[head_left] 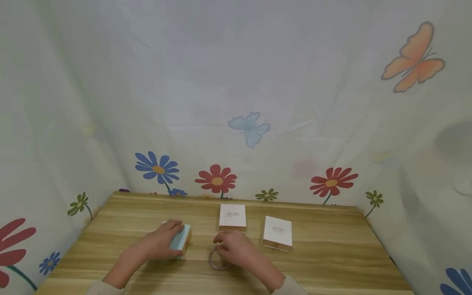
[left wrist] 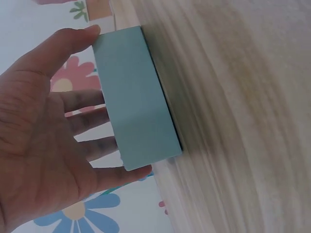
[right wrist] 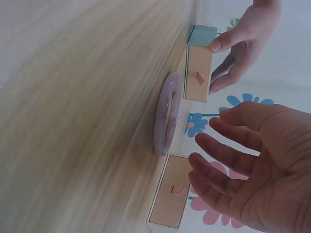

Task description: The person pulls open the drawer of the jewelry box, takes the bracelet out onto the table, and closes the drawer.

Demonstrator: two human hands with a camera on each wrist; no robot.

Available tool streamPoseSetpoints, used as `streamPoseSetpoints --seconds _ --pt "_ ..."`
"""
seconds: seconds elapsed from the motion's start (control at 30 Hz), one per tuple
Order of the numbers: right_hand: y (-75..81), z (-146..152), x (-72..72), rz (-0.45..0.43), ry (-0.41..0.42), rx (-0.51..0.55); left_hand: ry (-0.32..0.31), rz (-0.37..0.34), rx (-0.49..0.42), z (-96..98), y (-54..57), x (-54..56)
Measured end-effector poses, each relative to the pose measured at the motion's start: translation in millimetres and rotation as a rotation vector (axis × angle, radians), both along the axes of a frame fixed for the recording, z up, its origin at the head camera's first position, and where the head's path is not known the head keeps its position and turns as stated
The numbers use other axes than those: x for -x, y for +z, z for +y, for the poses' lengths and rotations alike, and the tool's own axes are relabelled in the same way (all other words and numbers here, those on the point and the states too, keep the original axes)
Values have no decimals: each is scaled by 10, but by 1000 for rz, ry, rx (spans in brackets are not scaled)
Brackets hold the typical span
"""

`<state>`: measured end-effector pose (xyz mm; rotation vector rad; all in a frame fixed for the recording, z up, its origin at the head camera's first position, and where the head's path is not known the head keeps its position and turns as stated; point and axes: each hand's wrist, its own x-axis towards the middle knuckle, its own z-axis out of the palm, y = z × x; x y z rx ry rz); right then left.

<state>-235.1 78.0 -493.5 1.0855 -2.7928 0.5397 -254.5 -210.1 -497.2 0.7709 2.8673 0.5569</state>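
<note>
My left hand (head_left: 160, 241) grips a small light-blue drawer-style jewelry box (head_left: 180, 238) at the left of the table. In the left wrist view, the thumb is at one end of the box (left wrist: 136, 97), the little finger at the other, the remaining fingers behind it. The box's peach drawer front (right wrist: 198, 73), with a small pull tab, shows in the right wrist view. A pale lilac bangle (right wrist: 160, 121) lies flat on the wood. Over and beside it hovers my right hand (head_left: 239, 248), fingers loosely bent and apart, holding nothing.
Two white boxes with printed lids stand farther back: one white box (head_left: 232, 215) just beyond my right hand, another white box (head_left: 277, 231) to its right. The wooden table (head_left: 332, 254) ends at a curtain (head_left: 287, 164) printed with flowers and butterflies.
</note>
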Motion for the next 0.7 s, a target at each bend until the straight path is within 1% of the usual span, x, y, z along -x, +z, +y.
streamPoseSetpoints --seconds 0.07,0.17,0.23,0.3,0.37,0.43,0.53,0.63,0.7 --pt "7 11 -10 18 -1 -13 -20 10 -3 -15 -22 -10" --pt "22 22 -30 29 -8 -38 -6 0 -1 -35 -37 -44" --pt "32 26 -42 6 -23 -55 7 -2 2 -44 -37 -64" --pt "44 31 -58 -27 -47 -81 33 -17 -1 -43 -28 -86" --pt "54 35 -70 -71 -74 -105 52 -8 7 -32 -21 -92" --pt "61 38 -83 -114 -99 -126 85 6 24 -9 -10 -92" --pt "71 35 -100 -169 -118 -133 158 38 73 28 -10 -90" --pt "65 21 -114 -188 -117 -138 236 72 115 61 -27 -87" --pt "55 11 -124 -184 -115 -139 283 81 122 76 -40 -96"
